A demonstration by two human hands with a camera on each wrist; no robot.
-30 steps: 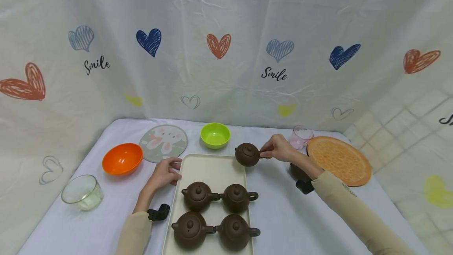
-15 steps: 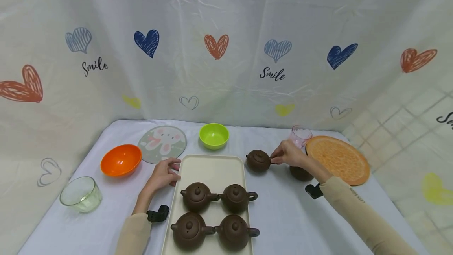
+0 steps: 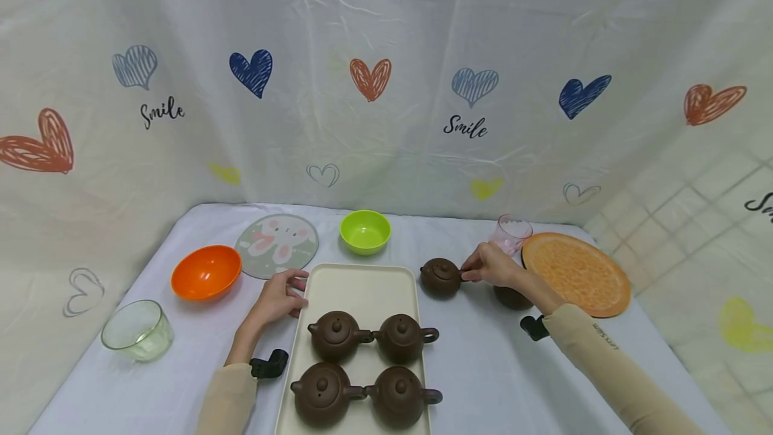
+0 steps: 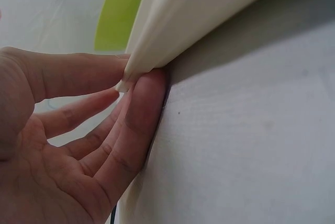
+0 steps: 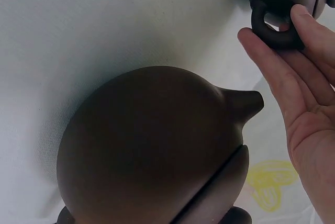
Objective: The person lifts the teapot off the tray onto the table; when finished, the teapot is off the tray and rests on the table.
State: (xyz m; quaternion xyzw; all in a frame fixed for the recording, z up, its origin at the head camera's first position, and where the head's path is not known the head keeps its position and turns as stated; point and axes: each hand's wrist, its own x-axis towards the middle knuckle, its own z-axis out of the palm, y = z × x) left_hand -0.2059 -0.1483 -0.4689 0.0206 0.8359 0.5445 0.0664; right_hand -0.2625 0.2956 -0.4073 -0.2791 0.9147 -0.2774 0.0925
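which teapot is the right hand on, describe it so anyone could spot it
Find the cream tray mid-table, holding four brown teapots. Just off its far right corner, on the white cloth, stands a fifth teapot. It alone has the right hand at its handle; another, off-tray, sits half hidden behind that wrist.

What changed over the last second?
The right hand carried a teapot by its handle from above the tray's far right corner, right and down onto the table, and keeps hold. The left hand stayed on the tray's edge; four teapots on the tray unmoved.
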